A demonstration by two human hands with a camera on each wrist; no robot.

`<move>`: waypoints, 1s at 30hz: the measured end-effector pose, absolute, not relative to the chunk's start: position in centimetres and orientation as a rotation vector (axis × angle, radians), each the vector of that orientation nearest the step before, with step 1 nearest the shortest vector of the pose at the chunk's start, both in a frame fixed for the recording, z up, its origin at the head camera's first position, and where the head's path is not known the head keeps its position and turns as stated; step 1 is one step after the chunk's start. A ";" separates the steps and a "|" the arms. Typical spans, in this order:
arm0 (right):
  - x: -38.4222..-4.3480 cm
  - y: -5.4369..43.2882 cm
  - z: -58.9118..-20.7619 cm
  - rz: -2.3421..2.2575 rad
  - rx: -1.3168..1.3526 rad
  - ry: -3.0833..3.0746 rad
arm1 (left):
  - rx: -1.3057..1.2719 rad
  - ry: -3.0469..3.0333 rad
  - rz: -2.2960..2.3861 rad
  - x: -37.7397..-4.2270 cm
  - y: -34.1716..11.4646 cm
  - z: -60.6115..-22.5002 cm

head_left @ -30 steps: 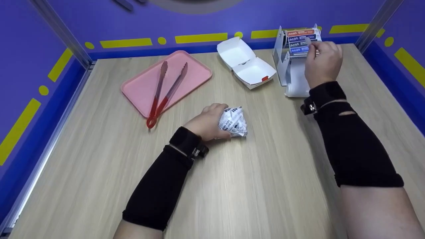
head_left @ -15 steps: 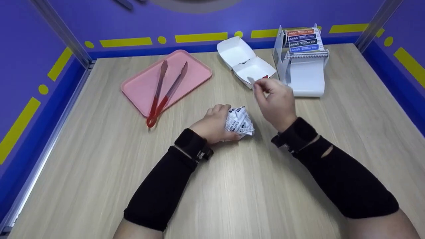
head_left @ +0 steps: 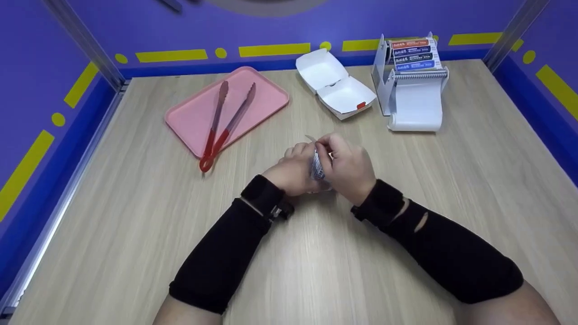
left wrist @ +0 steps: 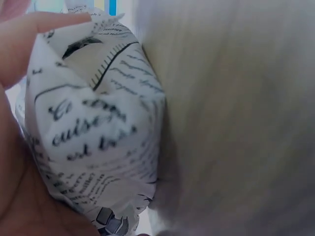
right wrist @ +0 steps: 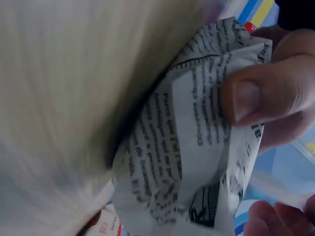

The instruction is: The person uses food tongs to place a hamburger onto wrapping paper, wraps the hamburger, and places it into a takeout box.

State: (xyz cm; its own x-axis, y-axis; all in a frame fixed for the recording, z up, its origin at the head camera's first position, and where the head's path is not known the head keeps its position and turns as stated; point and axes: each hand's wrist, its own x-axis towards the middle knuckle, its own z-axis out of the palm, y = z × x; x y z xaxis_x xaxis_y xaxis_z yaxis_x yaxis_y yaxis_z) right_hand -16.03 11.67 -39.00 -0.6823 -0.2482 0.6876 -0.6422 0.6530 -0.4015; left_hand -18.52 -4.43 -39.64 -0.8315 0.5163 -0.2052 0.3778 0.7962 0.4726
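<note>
My left hand (head_left: 293, 168) holds a paper-wrapped bundle (head_left: 317, 168) near the middle of the table. Its white wrapper with black printed text fills much of the left wrist view, and the left thumb presses its side in the right wrist view. What is inside the wrapper is hidden. My right hand (head_left: 350, 169) is at the bundle's right side, overlapping it in the head view. Between its thumb and fingers it pinches a small translucent sticker strip (right wrist: 273, 189), whose tip (head_left: 309, 137) sticks out at the bundle's top.
A pink tray (head_left: 180, 117) bears red-handled tongs (head_left: 216, 142) at the back left. An opened white carton box (head_left: 345, 97) lies behind the hands. To its right stands a sticker dispenser (head_left: 413, 85) with coloured labels. Purple walls edge the table.
My right hand has come from the dispenser, left and nearer, to the bundle, carrying the strip. My left hand and the bundle have shifted slightly right.
</note>
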 end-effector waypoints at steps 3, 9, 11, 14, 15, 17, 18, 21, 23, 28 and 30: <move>-16.0 11.5 -39.1 0.725 0.735 -2.243 | 0.721 2.677 0.564 -18.5 -4.2 -39.5; -15.8 11.3 -39.2 0.614 0.733 -2.258 | 0.842 2.685 0.511 -18.7 -4.0 -39.5; -15.7 11.1 -39.3 0.631 0.737 -2.302 | 0.867 2.673 0.503 -18.7 -4.1 -39.5; -15.4 10.8 -39.2 0.705 0.718 -2.371 | 0.891 2.655 0.501 -18.8 -4.2 -39.6; -15.3 10.7 -39.2 0.731 0.709 -2.390 | 0.900 2.651 0.494 -18.8 -4.2 -39.6; -15.2 10.6 -39.2 0.772 0.684 -2.427 | 0.905 2.649 0.493 -18.8 -4.2 -39.7; -15.1 10.6 -39.1 0.791 0.672 -2.443 | 0.908 2.655 0.485 -18.8 -4.2 -39.7; -15.1 10.5 -39.1 0.821 0.647 -2.487 | 0.904 2.655 0.503 -18.9 -4.3 -39.9; -15.0 10.5 -39.2 0.835 0.640 -2.514 | 0.893 2.644 0.538 -19.0 -4.4 -40.0; -15.0 10.5 -39.1 0.802 0.660 -2.575 | 0.895 2.571 0.642 -19.5 -5.5 -40.2; -14.9 10.6 -39.0 0.766 0.677 -2.595 | 0.852 2.514 0.738 -19.9 -6.3 -40.4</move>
